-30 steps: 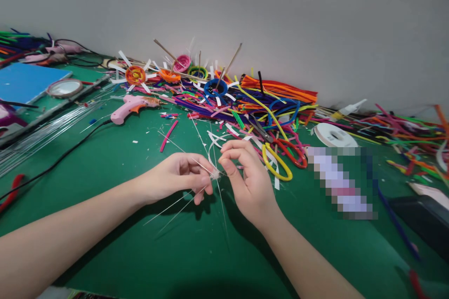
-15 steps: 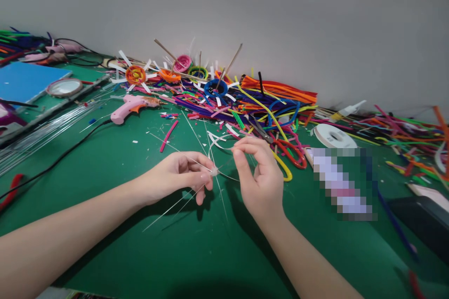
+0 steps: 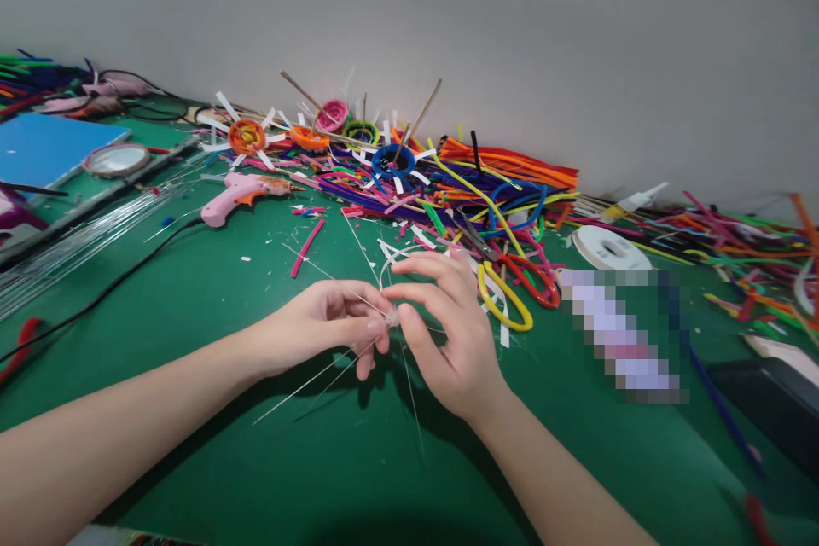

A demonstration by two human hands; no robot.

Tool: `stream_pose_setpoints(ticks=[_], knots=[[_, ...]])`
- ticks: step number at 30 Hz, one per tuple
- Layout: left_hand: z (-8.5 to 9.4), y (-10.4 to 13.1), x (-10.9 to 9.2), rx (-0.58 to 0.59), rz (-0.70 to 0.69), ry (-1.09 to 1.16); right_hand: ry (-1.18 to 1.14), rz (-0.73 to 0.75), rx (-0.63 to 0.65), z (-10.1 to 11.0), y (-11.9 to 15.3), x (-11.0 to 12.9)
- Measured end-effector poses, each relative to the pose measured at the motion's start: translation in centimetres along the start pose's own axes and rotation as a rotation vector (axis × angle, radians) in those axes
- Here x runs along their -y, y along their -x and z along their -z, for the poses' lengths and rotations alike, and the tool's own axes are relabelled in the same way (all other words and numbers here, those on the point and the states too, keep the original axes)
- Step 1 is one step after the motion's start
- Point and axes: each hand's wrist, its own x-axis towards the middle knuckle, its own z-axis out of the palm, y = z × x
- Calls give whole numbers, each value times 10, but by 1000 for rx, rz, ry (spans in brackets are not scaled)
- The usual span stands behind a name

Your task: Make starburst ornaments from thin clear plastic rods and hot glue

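Note:
My left hand (image 3: 349,320) pinches the small whitish centre (image 3: 392,318) of a bundle of thin clear wires that spread outward in several directions. Close to its right side is my right hand (image 3: 451,328), palm turned toward the bundle, fingers apart, with the thumb and fingertips beside the centre. A thin white strip (image 3: 384,269) curves up from the centre and passes behind the right fingers; whether they touch it I cannot tell. Its far part hangs out beyond the right hand, near the yellow scissor handle (image 3: 525,322).
A pink glue gun (image 3: 234,198) with a black cord lies at left. Behind are colourful fuzzy stems (image 3: 505,155) and small coiled bowls with white strips, such as a blue one (image 3: 392,160). A white spool (image 3: 611,249) lies at right; a blue board (image 3: 57,149) lies at far left.
My right hand has moved left toward the wire centre, and its fingers have spread from their pinch on the white strip. The wires have tilted slightly; my left hand keeps its pinch.

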Motion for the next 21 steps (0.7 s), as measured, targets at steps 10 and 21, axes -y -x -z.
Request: stream_pose_setpoints(ticks=[10, 21], knots=[[0, 1, 1, -16, -6, -4, -205, -103, -13, -1, 0, -3], [3, 1, 2, -26, 0, -30, -250, -81, -82, -1, 2, 5]])
